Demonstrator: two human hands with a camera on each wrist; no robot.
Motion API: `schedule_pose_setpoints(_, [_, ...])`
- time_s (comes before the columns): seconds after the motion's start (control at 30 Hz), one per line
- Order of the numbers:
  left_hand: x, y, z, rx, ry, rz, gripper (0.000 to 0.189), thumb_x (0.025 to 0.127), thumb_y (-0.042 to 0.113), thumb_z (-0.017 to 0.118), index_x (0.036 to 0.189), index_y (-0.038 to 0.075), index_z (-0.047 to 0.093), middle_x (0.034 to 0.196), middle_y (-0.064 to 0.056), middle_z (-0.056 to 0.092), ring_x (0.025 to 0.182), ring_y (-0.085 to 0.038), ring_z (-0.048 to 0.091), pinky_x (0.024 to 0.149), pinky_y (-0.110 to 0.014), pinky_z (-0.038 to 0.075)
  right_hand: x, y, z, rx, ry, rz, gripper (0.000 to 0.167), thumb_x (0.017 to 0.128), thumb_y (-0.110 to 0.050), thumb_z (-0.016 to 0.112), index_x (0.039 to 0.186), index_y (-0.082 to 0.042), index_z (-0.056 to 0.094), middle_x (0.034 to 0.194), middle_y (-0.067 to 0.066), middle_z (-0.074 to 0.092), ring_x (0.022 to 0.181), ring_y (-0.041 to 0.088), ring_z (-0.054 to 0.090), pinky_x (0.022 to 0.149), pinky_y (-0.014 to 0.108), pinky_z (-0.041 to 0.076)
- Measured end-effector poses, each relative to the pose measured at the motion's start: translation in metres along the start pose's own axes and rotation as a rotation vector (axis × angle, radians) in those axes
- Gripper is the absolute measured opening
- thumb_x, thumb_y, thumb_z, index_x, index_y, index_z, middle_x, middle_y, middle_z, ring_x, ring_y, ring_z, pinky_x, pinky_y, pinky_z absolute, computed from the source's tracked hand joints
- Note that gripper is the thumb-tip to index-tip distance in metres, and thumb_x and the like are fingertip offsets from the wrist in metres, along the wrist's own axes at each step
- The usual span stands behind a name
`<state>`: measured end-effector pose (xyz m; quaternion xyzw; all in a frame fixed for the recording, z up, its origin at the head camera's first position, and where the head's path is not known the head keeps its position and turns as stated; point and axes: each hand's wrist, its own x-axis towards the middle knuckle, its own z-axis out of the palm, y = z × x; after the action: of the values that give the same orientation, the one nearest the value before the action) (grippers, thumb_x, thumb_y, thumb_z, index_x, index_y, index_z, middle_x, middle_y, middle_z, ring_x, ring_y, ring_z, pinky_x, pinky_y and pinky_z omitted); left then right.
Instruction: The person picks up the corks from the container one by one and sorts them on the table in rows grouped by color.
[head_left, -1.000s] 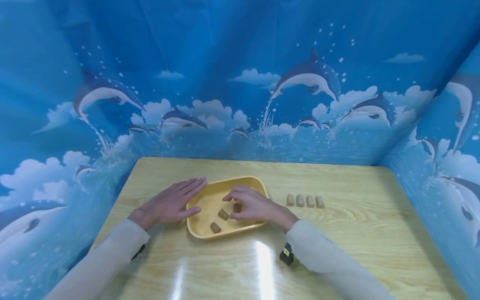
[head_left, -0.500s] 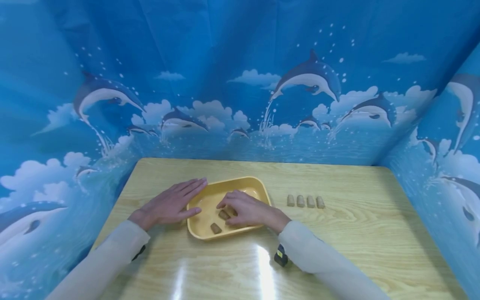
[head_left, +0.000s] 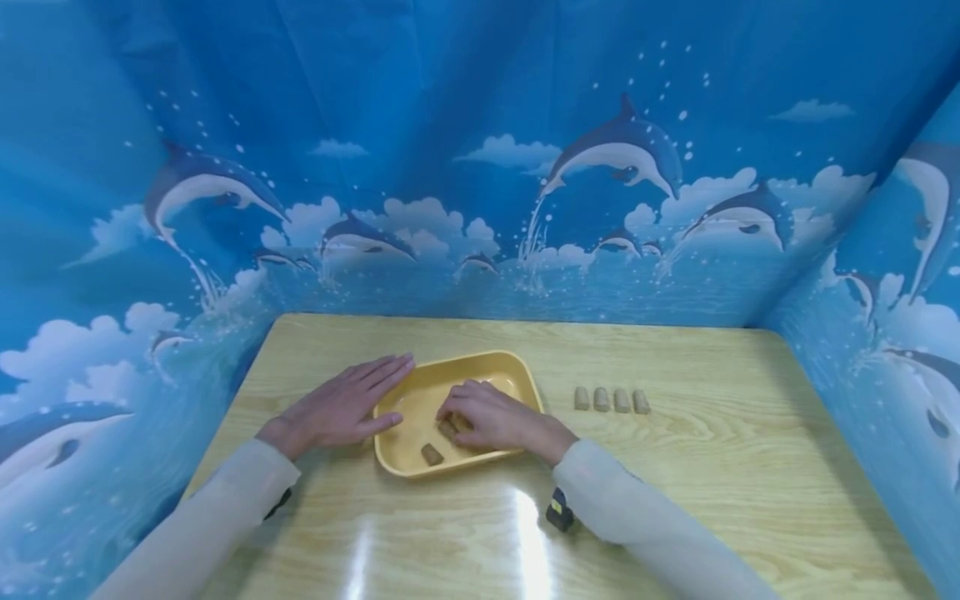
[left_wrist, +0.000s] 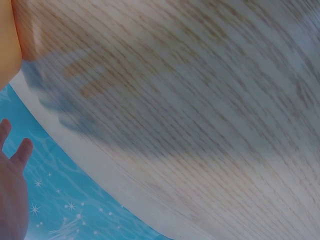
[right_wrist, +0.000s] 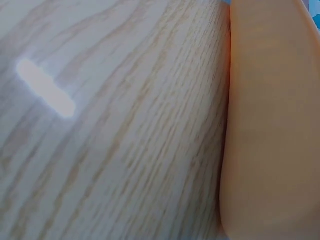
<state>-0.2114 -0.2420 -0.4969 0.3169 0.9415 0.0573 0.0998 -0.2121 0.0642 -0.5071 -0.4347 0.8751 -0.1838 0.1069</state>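
Right hand [head_left: 487, 418] pinches a block [head_left: 447, 430] in a yellow tray [head_left: 422, 404], left hand [head_left: 339, 407] straight-fingered at its rim, a row of blocks [head_left: 602, 401] on the table [head_left: 712, 475]

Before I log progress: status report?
Right hand curled around brown tapered block inside yellow rectangular tray. Left hand straight-fingered at tray. No obstruction visible.

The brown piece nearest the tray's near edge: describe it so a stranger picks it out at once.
On the wooden table, find the yellow tray with the left hand at its left side. Inside, toward the edge nearest the person, lies a short brown piece. Unlike its brown neighbour at the right hand, it lies clear of both hands.
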Motion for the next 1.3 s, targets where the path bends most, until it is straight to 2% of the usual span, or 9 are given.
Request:
schedule_pose_setpoints(0.17, [0.0, 0.0, -0.001, -0.007, 0.003, 0.002, 0.086, 0.11, 0.062, 0.051, 0.177, 0.028, 0.008, 0.185, 0.002, 0.013, 0.17, -0.03, 0.021, 0.136, -0.059, 0.027, 0.0, 0.001, -0.003, 0.03, -0.002, 0.025, 0.033, 0.102, -0.029, 0.077, 0.133, -0.019, 0.075, 0.129, -0.004, 0.073, 0.126, 0.016, 0.063, 0.126, 0.041, 0.044])
schedule_pose_setpoints(0.47, [0.0, -0.002, 0.0, -0.003, 0.016, 0.016, 0.086, 0.11, 0.062, 0.051, 0.177, 0.026, 0.011, 0.185, 0.0, 0.014, 0.17, -0.032, 0.022, 0.135, -0.06, 0.028, -0.008, 0.004, -0.01, 0.093, 0.04, 0.086, 0.035, 0.1, -0.031, 0.08, 0.133, -0.02, 0.075, 0.128, -0.006, 0.074, 0.12, 0.013, 0.064, 0.116, 0.04, 0.051])
schedule_pose_setpoints(0.67, [-0.001, -0.001, 0.0, -0.002, 0.03, 0.032, 0.086, 0.11, 0.062, 0.05, 0.177, 0.023, 0.013, 0.184, -0.004, 0.017, 0.169, -0.035, 0.025, 0.134, -0.061, 0.029, -0.018, 0.007, -0.018, 0.119, 0.077, 0.094, 0.034, 0.1, -0.032, 0.079, 0.131, -0.017, 0.076, 0.129, -0.003, 0.076, 0.124, 0.017, 0.066, 0.115, 0.041, 0.053])
schedule_pose_setpoints(0.9, [-0.001, -0.001, 0.001, -0.003, 0.018, 0.011, 0.086, 0.11, 0.061, 0.052, 0.177, 0.025, 0.013, 0.185, -0.002, 0.016, 0.169, -0.034, 0.023, 0.135, -0.061, 0.028, -0.031, 0.013, -0.031, 0.21, 0.119, 0.144, 0.033, 0.098, -0.031, 0.081, 0.129, -0.018, 0.076, 0.129, -0.003, 0.075, 0.129, 0.021, 0.064, 0.115, 0.047, 0.054])
schedule_pose_setpoints(1.13, [-0.001, -0.001, 0.0, -0.004, 0.018, 0.016, 0.087, 0.109, 0.064, 0.05, 0.177, 0.025, 0.012, 0.185, -0.002, 0.016, 0.169, -0.034, 0.023, 0.135, -0.061, 0.028, -0.048, 0.022, -0.043, 0.268, 0.191, 0.171, 0.036, 0.098, -0.028, 0.083, 0.131, -0.016, 0.074, 0.127, -0.002, 0.074, 0.119, 0.026, 0.067, 0.103, 0.048, 0.06])
schedule_pose_setpoints(1.3, [-0.001, -0.001, 0.001, -0.002, 0.019, 0.013, 0.087, 0.11, 0.062, 0.051, 0.177, 0.025, 0.012, 0.185, -0.002, 0.016, 0.169, -0.034, 0.024, 0.135, -0.061, 0.028, -0.061, 0.03, -0.048, 0.269, 0.233, 0.187, 0.036, 0.097, -0.031, 0.083, 0.13, -0.018, 0.074, 0.126, -0.003, 0.074, 0.117, 0.026, 0.068, 0.101, 0.048, 0.06])
